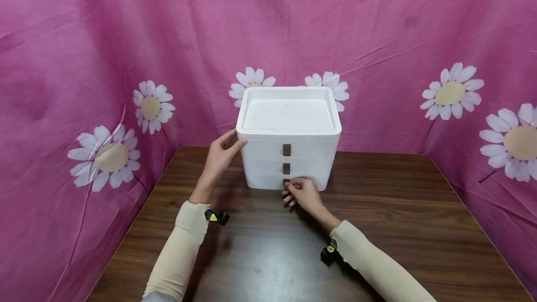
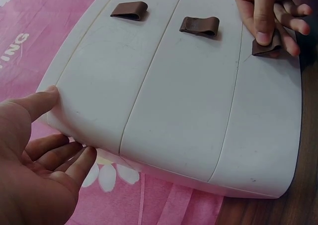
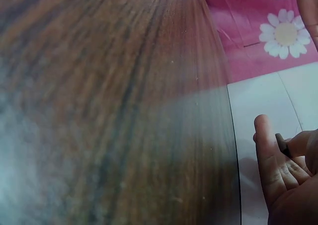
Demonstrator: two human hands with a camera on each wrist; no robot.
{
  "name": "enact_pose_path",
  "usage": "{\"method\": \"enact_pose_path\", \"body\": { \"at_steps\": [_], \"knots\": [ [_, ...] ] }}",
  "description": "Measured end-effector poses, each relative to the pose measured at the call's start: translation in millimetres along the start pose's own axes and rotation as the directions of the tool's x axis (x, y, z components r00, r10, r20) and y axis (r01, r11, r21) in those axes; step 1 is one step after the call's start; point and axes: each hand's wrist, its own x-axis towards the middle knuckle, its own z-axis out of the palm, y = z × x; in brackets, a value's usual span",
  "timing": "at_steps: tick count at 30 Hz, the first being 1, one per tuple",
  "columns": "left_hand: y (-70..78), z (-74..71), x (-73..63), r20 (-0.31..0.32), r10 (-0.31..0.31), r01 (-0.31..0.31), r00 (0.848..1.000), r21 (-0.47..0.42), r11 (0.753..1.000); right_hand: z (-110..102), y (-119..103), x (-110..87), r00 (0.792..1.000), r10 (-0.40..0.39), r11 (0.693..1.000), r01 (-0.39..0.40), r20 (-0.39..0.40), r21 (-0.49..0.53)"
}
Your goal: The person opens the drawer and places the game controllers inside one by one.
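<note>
A white three-drawer box (image 1: 268,148) with a shallow tray top stands on the table, its drawers closed. Each drawer has a brown pull tab, the top one (image 1: 287,149) and middle one (image 1: 286,168) fully visible. My right hand (image 1: 305,195) pinches the bottom drawer's pull tab (image 2: 266,45) between thumb and fingers, the other fingers spread below. My left hand (image 1: 219,156) rests against the box's left side near the top, thumb on the front edge and fingers along the side, as the left wrist view (image 2: 47,160) shows.
The brown wooden table (image 1: 390,199) extends in front of the box and to both sides. Behind it hangs a pink cloth (image 1: 377,27) printed with large white daisies. A small black wrist camera (image 1: 218,217) sits at the left sleeve cuff, another (image 1: 328,253) at the right.
</note>
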Motion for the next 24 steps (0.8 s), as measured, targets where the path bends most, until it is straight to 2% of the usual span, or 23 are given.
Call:
{"method": "enact_pose_path", "body": {
  "at_steps": [7,11,16,24],
  "knots": [
    [0.2,0.5,1.8,0.000,0.016,-0.016,1.000,0.007,1.000,-2,0,1.3,1.000,-0.007,1.000,0.007,0.005,-0.021],
    [-2.0,1.4,1.9,0.004,0.018,-0.018,1.000,0.014,1.000,-11,-3,-2.0,1.000,-0.003,0.998,0.005,0.019,-0.065],
    [-4.5,-1.4,-2.4,-0.027,0.023,-0.021,0.999,0.063,0.998,-32,-11,-7.8,1.000,-0.030,0.992,0.030,-0.003,-0.126],
    [-14.8,-12.2,-5.9,-0.070,0.075,-0.071,0.995,0.058,0.996,-79,-30,-17.0,0.997,-0.054,0.979,0.043,-0.050,-0.200]
  ]
}}
